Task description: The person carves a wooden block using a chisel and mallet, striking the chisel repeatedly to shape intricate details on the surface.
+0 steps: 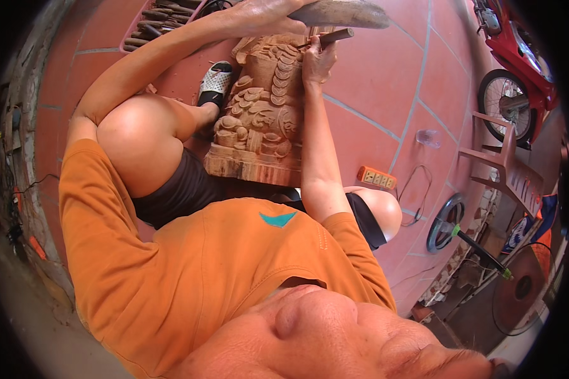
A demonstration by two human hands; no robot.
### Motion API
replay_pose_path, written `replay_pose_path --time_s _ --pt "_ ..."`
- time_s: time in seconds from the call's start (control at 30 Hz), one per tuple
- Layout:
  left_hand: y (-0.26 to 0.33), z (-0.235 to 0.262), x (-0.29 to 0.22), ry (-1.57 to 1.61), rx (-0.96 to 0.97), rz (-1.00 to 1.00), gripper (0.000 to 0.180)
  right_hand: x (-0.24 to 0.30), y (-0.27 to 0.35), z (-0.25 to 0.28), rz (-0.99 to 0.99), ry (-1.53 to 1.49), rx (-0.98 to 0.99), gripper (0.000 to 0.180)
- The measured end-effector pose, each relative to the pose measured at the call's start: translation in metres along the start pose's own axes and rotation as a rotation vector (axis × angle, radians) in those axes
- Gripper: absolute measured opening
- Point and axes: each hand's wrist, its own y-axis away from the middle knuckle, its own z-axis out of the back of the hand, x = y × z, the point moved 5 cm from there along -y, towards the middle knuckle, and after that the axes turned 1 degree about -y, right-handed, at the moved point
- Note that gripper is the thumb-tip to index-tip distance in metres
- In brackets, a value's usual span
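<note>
A carved wooden block (pixel 259 114) with deep relief of scales and rounded shapes rests between my legs, its flat base toward me. My left hand (pixel 269 16) is closed around a worn, greyish wooden mallet (pixel 351 14), raised over the carving's far end and partly cut off by the upper edge. My right hand (pixel 318 63) grips a carving chisel (pixel 337 36) with a dark handle. The chisel's thin blade points left, at the far upper part of the carving. Whether its tip touches the wood I cannot tell. My left forearm passes over my bent left knee.
A pink tray (pixel 136 26) of several chisels lies at far left. On the tiled floor (pixel 373 82) at right are an orange power strip (pixel 377 177), a cable and a clear plastic piece (pixel 428 138). Beyond stand a brown chair (pixel 509 161), a red motorbike (pixel 518 54) and a wheel-like disc (pixel 444 224).
</note>
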Motion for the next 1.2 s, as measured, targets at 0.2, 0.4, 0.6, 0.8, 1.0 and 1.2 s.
replay_pose_path --time_s 0.2,0.4,0.6,0.8,1.0,1.2 --pt "0.009 -0.006 0.0 -0.024 0.061 -0.026 0.075 0.016 0.001 -0.001 0.04 0.032 0.004 0.019" --pt "0.006 -0.005 -0.004 -0.029 0.043 -0.042 0.073 0.007 0.0 -0.001 -0.049 -0.112 0.012 0.019" --pt "0.005 -0.014 0.004 -0.004 0.057 -0.08 0.073 -0.013 -0.008 0.005 0.005 -0.046 -0.078 0.016" --pt "0.003 0.002 -0.021 -0.034 0.026 -0.072 0.072 -0.008 -0.003 0.006 -0.052 -0.147 -0.1 0.015" --pt "-0.001 -0.014 -0.007 -0.046 0.097 -0.104 0.072 -0.005 -0.003 0.003 -0.057 -0.187 -0.089 0.014" --pt "-0.004 -0.003 -0.023 -0.017 -0.038 -0.146 0.069 -0.004 -0.001 0.006 -0.063 -0.112 -0.067 0.015"
